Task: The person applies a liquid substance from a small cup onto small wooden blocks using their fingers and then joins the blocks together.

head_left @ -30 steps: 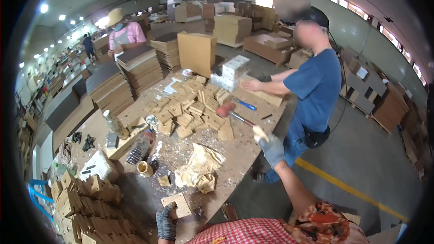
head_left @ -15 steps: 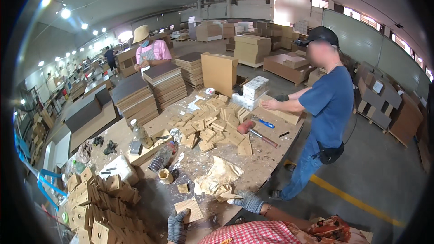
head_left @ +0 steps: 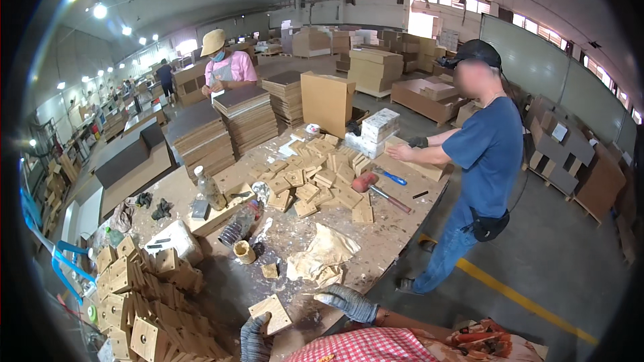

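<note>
Head cam: wood pc (head_left: 276, 311) edge-gripped by L fingers (head_left: 254, 332), state of R fingers (head_left: 335, 297) unclear.

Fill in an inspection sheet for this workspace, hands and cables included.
Surface: brown wooden table, spattered with pale residue.
Job's things: square pale-wood plate in hand; loose heap of wooden pieces mid-table; wooden stack lower left.
Clutter: red-headed mallet, crumpled cream cloth-like sheet, clear plastic bottle on its side.
Hands: grey-gloved left hand grips the plate; grey-gloved right hand beside the sheet, hold unclear.
Cables: none certain; blue tube at left.
Surroundings: co-worker in blue T-shirt at the table's right side; dark-topped board stacks beyond.
</note>
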`<state>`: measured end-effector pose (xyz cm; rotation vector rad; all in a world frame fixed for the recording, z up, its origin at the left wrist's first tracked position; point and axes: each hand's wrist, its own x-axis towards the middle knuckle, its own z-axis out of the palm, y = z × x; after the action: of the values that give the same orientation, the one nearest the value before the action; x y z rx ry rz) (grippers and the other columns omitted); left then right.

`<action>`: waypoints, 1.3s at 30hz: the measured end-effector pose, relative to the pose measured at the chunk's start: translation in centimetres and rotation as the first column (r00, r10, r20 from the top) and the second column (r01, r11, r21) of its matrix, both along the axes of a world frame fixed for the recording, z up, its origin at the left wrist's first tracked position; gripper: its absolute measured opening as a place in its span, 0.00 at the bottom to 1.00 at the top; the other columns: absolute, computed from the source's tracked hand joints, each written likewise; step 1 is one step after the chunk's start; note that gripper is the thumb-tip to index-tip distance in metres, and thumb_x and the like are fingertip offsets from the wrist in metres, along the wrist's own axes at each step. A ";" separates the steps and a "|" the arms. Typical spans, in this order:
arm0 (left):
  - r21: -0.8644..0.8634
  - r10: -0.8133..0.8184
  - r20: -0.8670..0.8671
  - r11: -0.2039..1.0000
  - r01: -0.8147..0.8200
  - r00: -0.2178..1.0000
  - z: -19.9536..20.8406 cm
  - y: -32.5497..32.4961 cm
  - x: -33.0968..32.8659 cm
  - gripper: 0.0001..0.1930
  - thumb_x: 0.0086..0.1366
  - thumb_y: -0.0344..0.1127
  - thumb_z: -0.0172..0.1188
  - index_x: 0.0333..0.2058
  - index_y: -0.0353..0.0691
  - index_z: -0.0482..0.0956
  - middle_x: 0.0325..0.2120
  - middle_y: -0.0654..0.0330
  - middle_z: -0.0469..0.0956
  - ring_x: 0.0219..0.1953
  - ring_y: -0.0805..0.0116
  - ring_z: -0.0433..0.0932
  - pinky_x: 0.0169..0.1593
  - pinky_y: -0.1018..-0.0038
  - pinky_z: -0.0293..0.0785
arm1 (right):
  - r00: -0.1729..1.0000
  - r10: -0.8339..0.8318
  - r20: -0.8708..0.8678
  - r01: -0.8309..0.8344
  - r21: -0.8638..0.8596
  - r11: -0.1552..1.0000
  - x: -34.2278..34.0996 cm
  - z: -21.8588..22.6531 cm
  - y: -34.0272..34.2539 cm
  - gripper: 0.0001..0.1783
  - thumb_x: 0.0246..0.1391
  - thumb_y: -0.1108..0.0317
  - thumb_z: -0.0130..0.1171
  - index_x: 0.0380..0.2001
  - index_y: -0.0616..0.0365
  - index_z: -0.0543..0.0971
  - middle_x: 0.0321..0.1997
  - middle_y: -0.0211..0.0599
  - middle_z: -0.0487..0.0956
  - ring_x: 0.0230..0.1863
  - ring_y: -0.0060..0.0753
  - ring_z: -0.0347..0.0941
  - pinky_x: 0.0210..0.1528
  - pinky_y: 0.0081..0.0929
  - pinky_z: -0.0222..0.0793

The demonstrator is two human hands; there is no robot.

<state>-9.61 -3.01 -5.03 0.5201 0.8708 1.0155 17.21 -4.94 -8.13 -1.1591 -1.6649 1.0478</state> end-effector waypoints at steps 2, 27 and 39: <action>0.015 -0.011 -0.059 1.000 0.012 0.998 0.1 0.0 0.0 0.20 0.56 0.32 0.59 0.47 0.32 0.70 0.38 0.56 0.78 0.39 0.64 0.79 0.44 0.67 0.77 | 0.998 -0.043 -0.046 0.039 -0.084 0.996 0.2 -0.1 0.3 0.20 0.62 0.57 0.48 0.49 0.61 0.73 0.45 0.41 0.74 0.49 0.33 0.70 0.54 0.28 0.63; -0.077 0.042 -0.083 0.996 -0.048 0.996 2.1 2.0 7.2 0.10 0.59 0.33 0.57 0.40 0.38 0.77 0.27 0.65 0.76 0.31 0.72 0.75 0.35 0.74 0.74 | 0.993 -0.021 0.114 0.029 -0.061 0.998 6.6 0.5 3.5 0.23 0.61 0.50 0.47 0.46 0.58 0.76 0.40 0.46 0.77 0.46 0.44 0.72 0.52 0.33 0.65; -0.138 -0.053 -0.090 0.990 0.040 0.995 -0.2 2.0 7.0 0.18 0.56 0.34 0.59 0.46 0.36 0.72 0.38 0.57 0.78 0.40 0.62 0.77 0.44 0.63 0.76 | 0.118 -0.854 0.506 0.365 0.778 0.511 20.4 20.6 1.3 0.13 0.54 0.55 0.54 0.29 0.51 0.81 0.31 0.32 0.80 0.38 0.36 0.74 0.64 0.50 0.44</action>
<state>-2.59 -0.98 -5.23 0.4726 0.9999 0.8879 37.65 -3.64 12.51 -1.9655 -1.5823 -0.7570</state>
